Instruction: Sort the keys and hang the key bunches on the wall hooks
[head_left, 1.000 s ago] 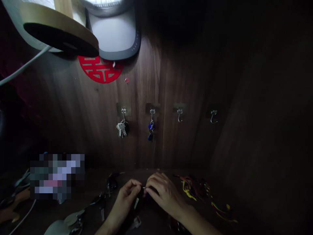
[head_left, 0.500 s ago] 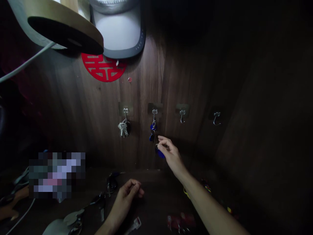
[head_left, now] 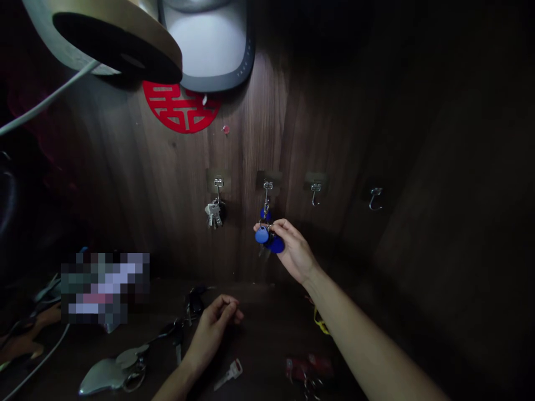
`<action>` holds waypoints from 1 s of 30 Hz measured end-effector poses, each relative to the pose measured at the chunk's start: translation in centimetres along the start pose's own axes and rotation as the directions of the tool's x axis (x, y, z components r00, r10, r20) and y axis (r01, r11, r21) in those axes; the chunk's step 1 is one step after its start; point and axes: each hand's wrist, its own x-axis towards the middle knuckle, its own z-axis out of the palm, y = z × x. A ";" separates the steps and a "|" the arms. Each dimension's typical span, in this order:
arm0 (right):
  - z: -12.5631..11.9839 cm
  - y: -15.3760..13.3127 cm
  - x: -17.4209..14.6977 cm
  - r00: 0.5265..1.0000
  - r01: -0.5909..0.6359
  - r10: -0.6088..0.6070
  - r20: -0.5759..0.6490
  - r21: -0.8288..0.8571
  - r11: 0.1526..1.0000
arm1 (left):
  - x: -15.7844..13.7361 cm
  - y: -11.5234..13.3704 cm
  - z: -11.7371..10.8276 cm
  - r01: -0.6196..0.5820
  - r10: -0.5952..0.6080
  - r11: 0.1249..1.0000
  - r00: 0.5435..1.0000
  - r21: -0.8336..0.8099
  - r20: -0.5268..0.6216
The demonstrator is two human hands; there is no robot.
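Right hand (head_left: 296, 250) grips blue tags (head_left: 276, 244) below hook 2 (head_left: 267, 191), likely attaching them; next needs steadiness. Left hand (head_left: 217, 317), closed, near the surface's back edge (head_left: 259, 286).

From where I stand, illumination is low overall. Brightest surface: the grey cap (head_left: 213, 50), upper left. Light diminishes down the wood panel (head_left: 259, 139), whose right side drops to near black. The metal hooks (head_left: 316, 187) show small glints; one blue tag (head_left: 262, 235) at the right hand (head_left: 296, 252) appears paler. The left hand (head_left: 214, 322) is dim. Coarse pixel blocks (head_left: 104, 289) obscure one area, lower left.
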 end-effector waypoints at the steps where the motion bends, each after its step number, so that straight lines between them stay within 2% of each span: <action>1: -0.3 -0.1 -0.1 1.000 0.000 0.000 -0.019 -0.009 1.000 | 0.0 0.0 0.0 -0.002 0.002 1.000 1.000 0.001 -0.004; 6: -2.1 0.1 -1.7 0.994 -0.053 0.047 -0.101 -0.059 0.997 | 0.0 0.2 -0.2 -0.022 0.023 0.999 0.999 0.031 -0.032; 10: -2.7 1.3 -4.4 0.984 -0.176 0.169 -0.063 -0.127 0.976 | -0.1 0.3 0.0 -0.026 0.028 0.999 0.998 0.032 -0.048; 14: -2.2 4.4 -7.5 0.946 -0.307 0.322 0.020 -0.250 0.918 | -0.3 0.4 0.2 -0.022 0.024 0.999 0.999 0.038 -0.041; 17: -1.8 7.3 -9.4 0.935 -0.285 0.348 0.073 -0.429 0.857 | -0.3 0.2 0.1 -0.021 0.022 0.998 0.999 0.054 -0.031; 21: -1.6 9.8 -10.7 0.943 -0.223 0.333 0.024 -0.696 0.682 | -0.3 -0.2 -0.1 -0.040 0.039 0.993 0.999 0.114 0.013; 25: -1.6 9.9 -11.0 0.954 -0.167 0.300 0.013 -0.807 0.566 | -0.6 -0.1 0.1 -0.114 0.089 0.957 0.990 0.265 0.105; 30: -2.1 8.5 -11.4 0.952 -0.133 0.303 0.040 -0.839 0.528 | -1.0 0.1 0.2 -0.190 0.105 0.918 0.963 0.349 0.247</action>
